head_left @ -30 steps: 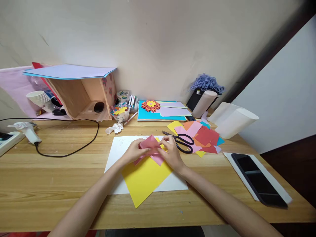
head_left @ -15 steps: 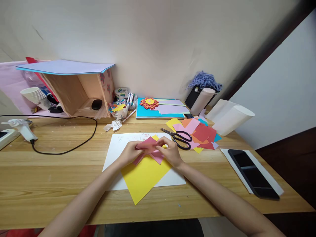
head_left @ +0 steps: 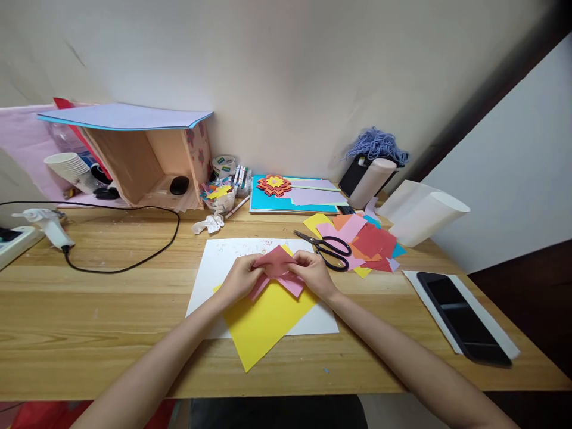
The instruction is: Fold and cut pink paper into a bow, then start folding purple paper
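Observation:
A folded pink paper [head_left: 276, 261] is held up between both hands, its upper part darker pink and two lower flaps spreading downward. My left hand [head_left: 243, 275] pinches its left side, and my right hand [head_left: 315, 274] grips the right side between thumb and fingers. Below them a yellow paper square [head_left: 259, 325] lies turned on a corner, partly covering a white sheet [head_left: 212, 256]. Black-handled scissors [head_left: 328, 245] rest just beyond my right hand, partly on the white sheet's corner.
Colored paper scraps [head_left: 375, 241] lie right of the scissors. A phone [head_left: 462, 319] is at the right edge. A layered paper flower [head_left: 274, 185] sits on a blue stack at the back. A glue gun [head_left: 44, 225] with a looping cord stands left, near an open box [head_left: 134, 158].
The pink paper's top corner is now more centered and both hands grip its sides more evenly. The whole view has shifted slightly.

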`<state>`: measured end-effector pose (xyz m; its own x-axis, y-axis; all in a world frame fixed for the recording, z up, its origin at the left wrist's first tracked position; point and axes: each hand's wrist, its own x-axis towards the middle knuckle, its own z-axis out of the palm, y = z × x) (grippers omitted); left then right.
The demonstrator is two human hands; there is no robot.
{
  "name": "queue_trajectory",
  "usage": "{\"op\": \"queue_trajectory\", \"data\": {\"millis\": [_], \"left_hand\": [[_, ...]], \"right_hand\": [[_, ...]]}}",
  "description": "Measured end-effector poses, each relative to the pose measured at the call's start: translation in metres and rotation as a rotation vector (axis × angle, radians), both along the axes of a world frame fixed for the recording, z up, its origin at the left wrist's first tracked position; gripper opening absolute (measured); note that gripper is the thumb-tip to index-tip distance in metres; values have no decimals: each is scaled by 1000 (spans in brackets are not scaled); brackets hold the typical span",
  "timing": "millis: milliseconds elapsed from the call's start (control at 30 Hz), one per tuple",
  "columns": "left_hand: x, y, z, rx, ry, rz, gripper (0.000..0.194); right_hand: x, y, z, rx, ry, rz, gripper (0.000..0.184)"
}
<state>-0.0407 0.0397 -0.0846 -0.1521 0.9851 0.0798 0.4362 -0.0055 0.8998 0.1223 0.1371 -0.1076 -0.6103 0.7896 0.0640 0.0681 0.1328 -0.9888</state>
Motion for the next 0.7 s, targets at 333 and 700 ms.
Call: {"op": "queue_trajectory", "data": {"millis": [333,700], "left_hand": [[-2,-3,-3,139,185,-18,24],[8,-10,5,136,318,70,22]], "right_hand": [[2,-5,-2,44,10,-9,19],[3,-14,5,278,-63,-17,19]]}}
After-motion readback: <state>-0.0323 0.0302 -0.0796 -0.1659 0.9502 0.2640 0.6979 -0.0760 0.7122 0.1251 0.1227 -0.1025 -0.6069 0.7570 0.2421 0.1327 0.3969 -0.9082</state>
